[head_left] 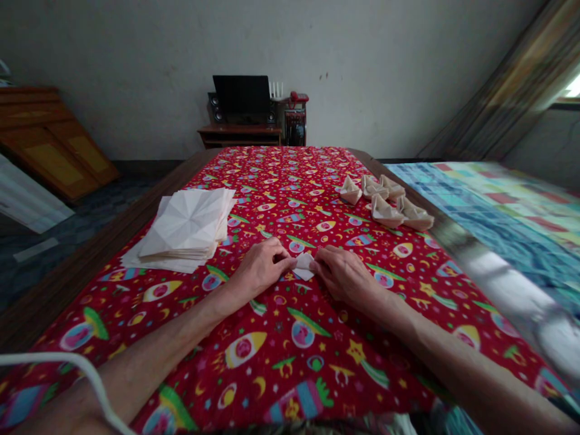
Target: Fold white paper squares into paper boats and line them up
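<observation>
Between my two hands is a small piece of folded white paper [304, 266], just above the red patterned cloth. My left hand [263, 263] pinches its left side between thumb and fingers. On the opposite side, my right hand [342, 271] grips the right edge, its fingers curled and partly hidden behind the knuckles. To the left lies a stack of creased white paper sheets [190, 220]. Several folded paper boats [385, 210] stand grouped at the right side of the cloth.
The red cloth [244, 386] covers most of the long dark wooden table [181, 181]. A white cable [58, 357] crosses my left forearm. Beyond the table's far end stands a monitor [241, 96] with speakers. A bed with a colourful cover [489, 205] lies at the right.
</observation>
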A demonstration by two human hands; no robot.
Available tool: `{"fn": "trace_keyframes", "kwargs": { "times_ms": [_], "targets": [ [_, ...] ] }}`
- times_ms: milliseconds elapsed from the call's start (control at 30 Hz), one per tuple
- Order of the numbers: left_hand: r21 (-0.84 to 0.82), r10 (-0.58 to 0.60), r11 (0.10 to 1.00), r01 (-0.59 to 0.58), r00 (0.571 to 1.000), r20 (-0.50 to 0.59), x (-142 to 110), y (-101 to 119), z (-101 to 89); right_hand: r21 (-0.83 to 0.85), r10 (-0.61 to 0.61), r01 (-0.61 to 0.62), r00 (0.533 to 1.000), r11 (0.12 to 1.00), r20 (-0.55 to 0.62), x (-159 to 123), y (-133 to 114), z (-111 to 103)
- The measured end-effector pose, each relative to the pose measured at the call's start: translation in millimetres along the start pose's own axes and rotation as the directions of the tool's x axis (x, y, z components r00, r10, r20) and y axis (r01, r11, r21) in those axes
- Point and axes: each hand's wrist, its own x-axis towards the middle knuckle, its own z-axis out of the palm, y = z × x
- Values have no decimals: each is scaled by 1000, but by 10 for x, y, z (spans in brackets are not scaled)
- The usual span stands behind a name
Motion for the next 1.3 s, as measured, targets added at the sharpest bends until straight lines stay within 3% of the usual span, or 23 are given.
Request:
{"fn": "trace_keyframes", "kwargs": {
  "times_ms": [500, 667, 967, 1133, 1300],
  "targets": [
    [91, -9, 996, 12, 1000, -25, 18, 72, 27, 7, 63, -63, 998, 998, 10, 48, 15, 18],
    [98, -17, 995, 21, 999, -42, 14, 63, 27, -76, 115, -110, 991, 991, 67, 48, 47, -27],
    [147, 3, 989, 8, 998, -69, -12, 64, 55, -133, 109, -99, 992, 986, 66, 2, 72, -33],
    [222, -44, 974, 53, 998, -46, -1, 117, 60, -100, 127, -123, 991, 987, 30, 64, 36, -19],
    [175, -61, 983, 59, 998, 9, 42, 65, 42, -47, 136, -134, 990, 990, 47, 85, 31, -30]
  ]
}}
